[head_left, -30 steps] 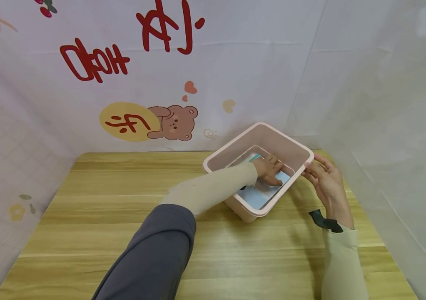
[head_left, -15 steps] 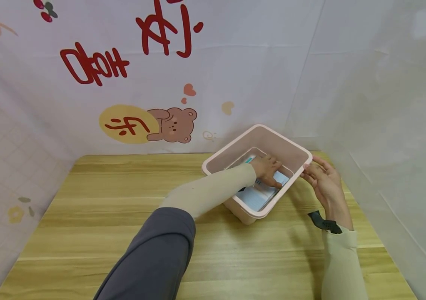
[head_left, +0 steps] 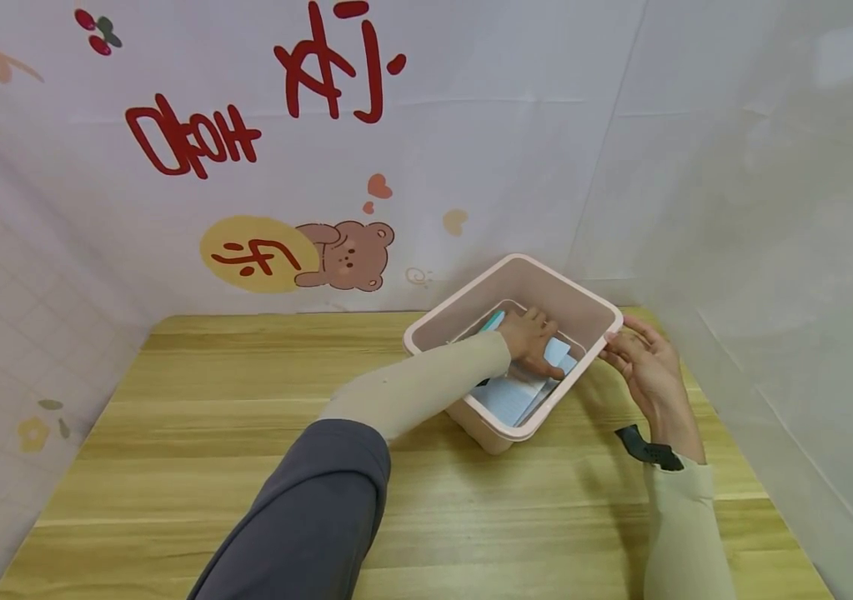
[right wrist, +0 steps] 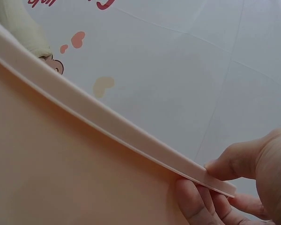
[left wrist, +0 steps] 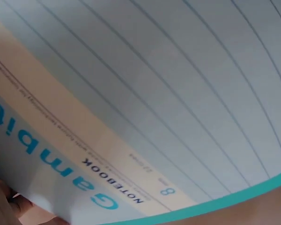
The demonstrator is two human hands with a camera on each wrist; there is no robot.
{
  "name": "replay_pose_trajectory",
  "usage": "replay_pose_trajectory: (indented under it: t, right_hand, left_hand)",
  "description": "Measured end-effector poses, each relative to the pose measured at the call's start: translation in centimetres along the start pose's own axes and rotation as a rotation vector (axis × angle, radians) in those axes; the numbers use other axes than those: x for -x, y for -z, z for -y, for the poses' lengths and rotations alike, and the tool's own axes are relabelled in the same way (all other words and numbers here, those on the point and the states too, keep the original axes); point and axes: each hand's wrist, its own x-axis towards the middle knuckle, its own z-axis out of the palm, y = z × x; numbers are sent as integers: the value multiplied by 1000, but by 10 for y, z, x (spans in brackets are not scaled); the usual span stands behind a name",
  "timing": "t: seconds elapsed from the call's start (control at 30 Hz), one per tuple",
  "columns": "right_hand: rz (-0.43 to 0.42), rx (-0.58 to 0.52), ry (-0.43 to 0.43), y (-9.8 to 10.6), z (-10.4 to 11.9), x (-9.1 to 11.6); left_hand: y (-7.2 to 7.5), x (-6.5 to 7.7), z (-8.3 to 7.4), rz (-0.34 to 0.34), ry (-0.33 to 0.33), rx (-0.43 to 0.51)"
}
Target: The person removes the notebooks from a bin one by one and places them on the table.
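Note:
A pale pink plastic bin (head_left: pixel 464 304) stands at the right rear of the table, turned diagonally. Inside lies a light blue notebook (head_left: pixel 509 400) with a teal edge; the left wrist view shows this notebook (left wrist: pixel 145 93) close up, with printed lines and "Gambit" lettering. My left hand (head_left: pixel 529 343) reaches down over it, its fingers (left wrist: pixel 9 206) at the notebook's edge. Another light blue layer (head_left: pixel 568 364) shows beneath. At the bin's right corner my right hand (head_left: pixel 647 358) pinches the rim (right wrist: pixel 210 180), thumb on one side and fingers on the other.
The wooden table (head_left: pixel 216 450) extends to the left and in front of the bin. A printed white backdrop (head_left: pixel 509 108) rises behind it, and a plain white sheet (head_left: pixel 786 333) hangs close on the right. My left forearm crosses the bin's near rim.
The notebook under my left hand has shifted against the layer below, whose edge now shows at its right. My right hand keeps its hold on the rim.

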Motion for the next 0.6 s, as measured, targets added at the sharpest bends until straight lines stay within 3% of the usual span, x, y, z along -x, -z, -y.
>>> replay_pose_trajectory:
  t: [0.3,0.6]
  right_hand:
    - [4,13,-6,0,-1,-1]
    - [10,13,-4,0,-1,-1]
  left_hand:
    - [5,-1,4,-158,-74,5]
    - [9,-6,4,-229,-109,-40]
